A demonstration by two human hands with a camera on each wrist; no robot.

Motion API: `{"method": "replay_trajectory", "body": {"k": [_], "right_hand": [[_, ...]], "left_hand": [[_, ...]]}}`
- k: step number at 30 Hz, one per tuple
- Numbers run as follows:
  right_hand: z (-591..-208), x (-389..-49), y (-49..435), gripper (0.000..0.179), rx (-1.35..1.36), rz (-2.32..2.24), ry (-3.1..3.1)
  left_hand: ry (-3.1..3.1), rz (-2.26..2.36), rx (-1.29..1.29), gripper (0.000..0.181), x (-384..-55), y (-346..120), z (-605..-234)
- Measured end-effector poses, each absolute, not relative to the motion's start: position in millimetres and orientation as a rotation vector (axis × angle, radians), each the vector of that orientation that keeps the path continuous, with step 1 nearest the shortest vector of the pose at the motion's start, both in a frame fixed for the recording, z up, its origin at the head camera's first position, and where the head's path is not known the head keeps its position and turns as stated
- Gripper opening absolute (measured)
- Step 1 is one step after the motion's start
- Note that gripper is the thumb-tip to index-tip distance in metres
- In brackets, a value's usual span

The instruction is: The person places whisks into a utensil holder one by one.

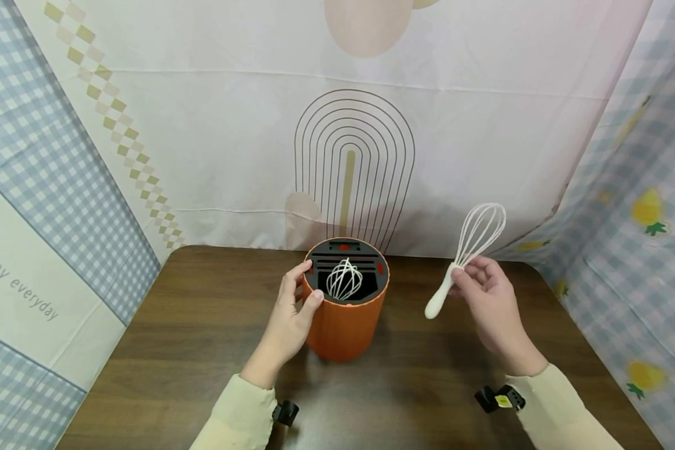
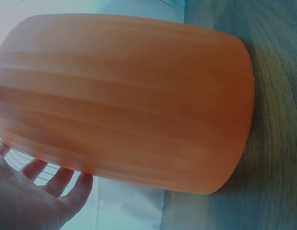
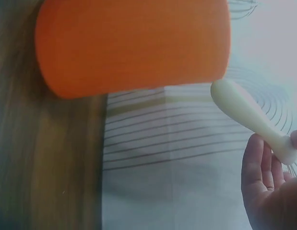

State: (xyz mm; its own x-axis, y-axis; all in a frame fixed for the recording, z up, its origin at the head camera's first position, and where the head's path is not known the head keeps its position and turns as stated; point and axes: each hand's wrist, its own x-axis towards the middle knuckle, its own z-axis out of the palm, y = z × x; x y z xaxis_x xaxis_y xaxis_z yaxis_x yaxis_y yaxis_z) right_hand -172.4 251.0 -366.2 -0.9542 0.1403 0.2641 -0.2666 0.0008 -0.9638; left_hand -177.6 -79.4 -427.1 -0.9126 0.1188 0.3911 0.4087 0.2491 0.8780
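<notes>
One whisk [image 1: 450, 275] is up in R hand [image 1: 490, 301], neck pinched btwn thumb & fingers; orange holder [image 1: 343, 330] stands apart, to its left. Long axis slants: handle end points left & down, holder's way; wire head right & up; near/far lean hard to tell. L hand [image 1: 290, 317], farther from it, grips holder's left rim. 2nd whisk [image 1: 345, 280], wires up, sits in holder's near slot.
</notes>
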Motion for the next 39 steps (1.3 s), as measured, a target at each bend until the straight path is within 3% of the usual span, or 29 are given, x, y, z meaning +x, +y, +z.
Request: {"method": "replay_trajectory", "body": {"k": [9,21,28,39], "right_hand": [[-348.3,-169.2,231.6,0.038,0.304,2.151,-1.813],[-329.5,-172.0,199.7,0.048,0.290,2.226,-1.611],[-326.8,-173.0,181.0,0.050,0.319,2.232,-1.627],[-338.5,-179.5,159.5,0.060,0.417,2.028,-1.837]], "left_hand": [[-2.254,-1.761,-0.499,0.054,-158.7,-75.4,-393.2],[-2.250,-1.713,-0.524,0.054,-177.3,-80.0,-426.0],[-2.259,-1.762,-0.499,0.054,-157.8,-76.1,-392.4],[-2.265,-1.719,-0.494,0.056,-177.4,-79.0,-427.8]]}}
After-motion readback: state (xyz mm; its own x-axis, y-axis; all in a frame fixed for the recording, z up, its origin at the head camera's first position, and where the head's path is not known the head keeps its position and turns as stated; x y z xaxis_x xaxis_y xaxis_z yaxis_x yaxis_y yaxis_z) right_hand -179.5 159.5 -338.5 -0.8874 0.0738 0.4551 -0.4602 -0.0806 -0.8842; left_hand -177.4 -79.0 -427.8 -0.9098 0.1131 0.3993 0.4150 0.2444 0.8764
